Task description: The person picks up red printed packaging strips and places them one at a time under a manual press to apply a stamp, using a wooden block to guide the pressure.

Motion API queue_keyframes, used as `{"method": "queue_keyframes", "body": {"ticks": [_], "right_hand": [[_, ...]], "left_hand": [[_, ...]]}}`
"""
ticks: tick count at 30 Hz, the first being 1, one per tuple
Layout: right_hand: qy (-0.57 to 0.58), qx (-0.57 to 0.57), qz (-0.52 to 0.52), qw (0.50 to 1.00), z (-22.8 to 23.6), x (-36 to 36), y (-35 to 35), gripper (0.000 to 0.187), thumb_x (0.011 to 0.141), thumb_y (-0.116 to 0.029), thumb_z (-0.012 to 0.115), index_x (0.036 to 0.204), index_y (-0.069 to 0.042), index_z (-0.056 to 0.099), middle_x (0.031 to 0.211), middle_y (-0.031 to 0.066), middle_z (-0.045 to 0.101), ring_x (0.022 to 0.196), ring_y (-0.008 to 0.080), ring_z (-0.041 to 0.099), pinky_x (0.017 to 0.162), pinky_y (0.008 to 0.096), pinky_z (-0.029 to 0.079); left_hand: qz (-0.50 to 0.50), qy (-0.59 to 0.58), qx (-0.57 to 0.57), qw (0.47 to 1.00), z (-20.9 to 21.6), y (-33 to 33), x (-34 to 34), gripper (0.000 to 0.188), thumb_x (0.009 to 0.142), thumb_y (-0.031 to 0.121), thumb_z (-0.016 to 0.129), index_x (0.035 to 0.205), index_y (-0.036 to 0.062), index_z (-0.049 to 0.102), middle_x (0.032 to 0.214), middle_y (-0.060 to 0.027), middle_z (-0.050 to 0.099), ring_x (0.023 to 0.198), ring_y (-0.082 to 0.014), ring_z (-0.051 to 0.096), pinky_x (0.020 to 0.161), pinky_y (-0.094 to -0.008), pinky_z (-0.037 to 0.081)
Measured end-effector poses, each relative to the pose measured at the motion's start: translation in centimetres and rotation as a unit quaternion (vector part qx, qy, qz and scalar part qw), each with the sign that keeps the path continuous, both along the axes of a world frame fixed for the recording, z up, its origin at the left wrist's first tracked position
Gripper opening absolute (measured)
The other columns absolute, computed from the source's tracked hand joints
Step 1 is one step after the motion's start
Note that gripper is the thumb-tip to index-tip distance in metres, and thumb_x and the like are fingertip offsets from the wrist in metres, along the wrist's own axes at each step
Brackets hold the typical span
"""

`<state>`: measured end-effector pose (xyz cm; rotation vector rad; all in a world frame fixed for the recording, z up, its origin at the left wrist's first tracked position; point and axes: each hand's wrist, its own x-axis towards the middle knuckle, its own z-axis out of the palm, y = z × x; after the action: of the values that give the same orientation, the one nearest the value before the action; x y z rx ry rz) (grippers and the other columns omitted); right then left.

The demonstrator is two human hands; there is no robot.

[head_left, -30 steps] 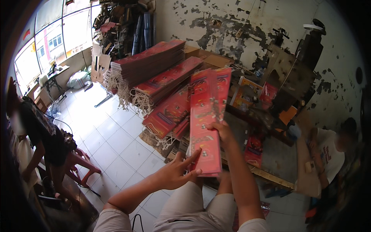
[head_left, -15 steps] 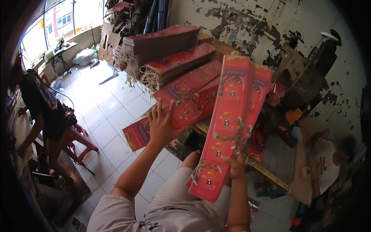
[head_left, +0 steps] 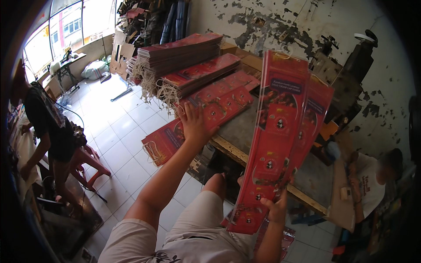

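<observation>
red strips point(head_left: 280, 144), long axis toward one o'clock.
right hand point(head_left: 276, 209) grips their lower end; left hand point(head_left: 196, 126) spread against the pile point(head_left: 218, 112).

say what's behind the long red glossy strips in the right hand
Flat grey tabletop with a pale wooden edge shows either side of the red strips; whatever lies directly behind them is covered.

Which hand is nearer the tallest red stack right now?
Left. The left hand lies on a red strip in front of the tallest red stack; the right hand grips other red strips, farther off to the right.
</observation>
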<state>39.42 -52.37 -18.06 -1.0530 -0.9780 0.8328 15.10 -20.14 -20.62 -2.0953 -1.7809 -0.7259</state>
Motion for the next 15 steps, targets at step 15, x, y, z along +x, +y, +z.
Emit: {"method": "queue_keyframes", "body": {"ticks": [15], "right_hand": [[-0.131, -0.066, -0.112, 0.983, 1.3, 5.0, -12.0, 0.100, 0.079, -0.004, 0.087, 0.164, 0.000, 0.035, 0.145, 0.0122, 0.058, 0.130, 0.0249, 0.063, 0.110, 0.0405, 0.053]], "left_hand": [[-0.265, -0.379, 0.045, 0.885, 9.7, -3.2, 2.0, 0.119, 0.089, 0.068, 0.081, 0.173, 0.0011, 0.029, 0.175, -0.0246, 0.036, 0.163, -0.0440, 0.033, 0.134, -0.0574, 0.024]]}}
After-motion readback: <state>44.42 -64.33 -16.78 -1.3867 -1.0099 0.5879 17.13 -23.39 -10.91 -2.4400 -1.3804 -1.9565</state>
